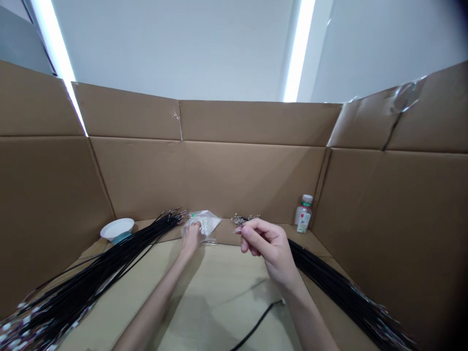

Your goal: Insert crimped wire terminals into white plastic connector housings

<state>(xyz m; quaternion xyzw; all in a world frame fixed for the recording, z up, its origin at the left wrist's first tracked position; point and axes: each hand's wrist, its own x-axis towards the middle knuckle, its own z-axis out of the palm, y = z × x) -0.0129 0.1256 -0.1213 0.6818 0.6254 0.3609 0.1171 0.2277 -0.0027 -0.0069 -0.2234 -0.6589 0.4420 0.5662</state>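
My left hand point(192, 237) reaches into a clear plastic bag point(209, 223) of small white pieces at the back of the table; its fingertips are hidden among them. My right hand point(263, 240) is raised right of the bag, thumb and index finger pinched on something too small to make out. A single black cable point(256, 327) with a small white connector end lies on the table below my right hand. To the left spreads a large bundle of black cables point(124, 253) with white connectors at the near end. Another black cable bundle point(329, 275) runs behind my right forearm.
Cardboard walls point(252, 180) enclose the pale tabletop point(215, 292) on the left, back and right. A white bowl point(117, 228) stands in the back left corner, partly behind the left bundle. A small bottle with a white cap point(304, 214) stands at the back right.
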